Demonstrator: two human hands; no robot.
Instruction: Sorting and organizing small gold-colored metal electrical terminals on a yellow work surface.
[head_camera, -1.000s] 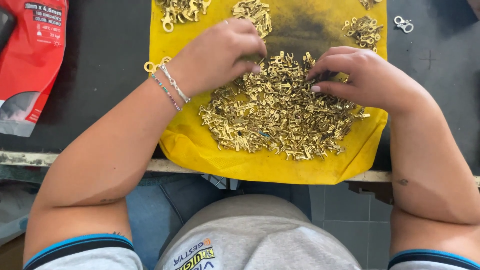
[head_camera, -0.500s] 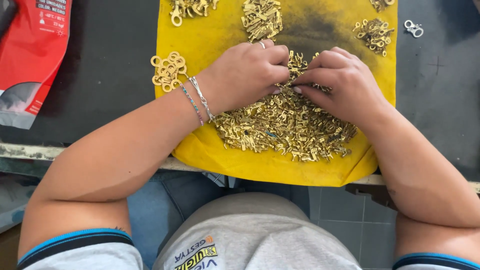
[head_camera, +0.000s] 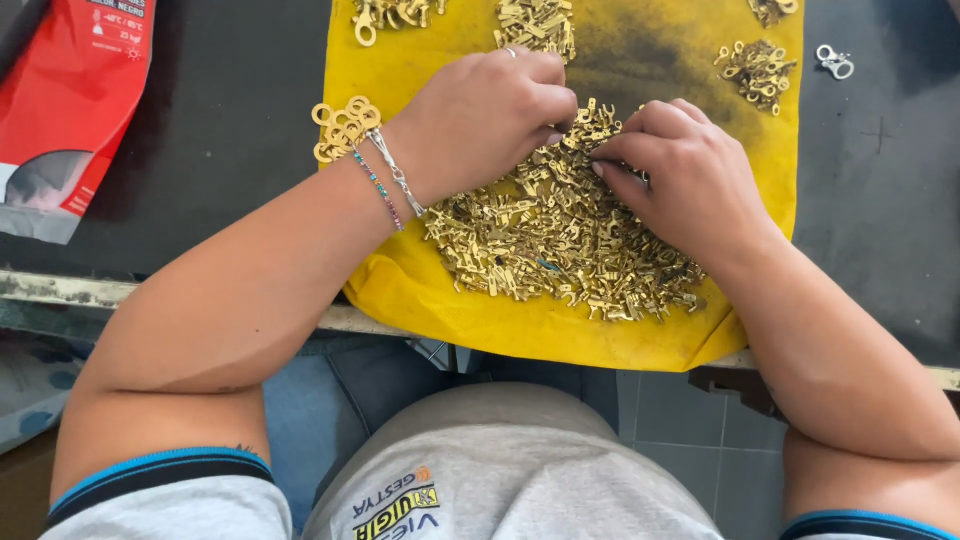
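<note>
The big pile of small gold metal pieces (head_camera: 560, 240) lies on the yellow cloth (head_camera: 640, 60), stretching from 10 to 4 o'clock. Left hand (head_camera: 480, 115) and right hand (head_camera: 680, 175) both pinch pieces at its top.

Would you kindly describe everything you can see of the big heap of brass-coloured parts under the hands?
The heap of brass-coloured parts is a loose, tangled mound of small, shiny, stamped metal pieces. It lies on the near half of the yellow cloth, almost reaching its front edge. The left hand and right hand both rest on its far side, fingertips meeting among the pieces.
</note>
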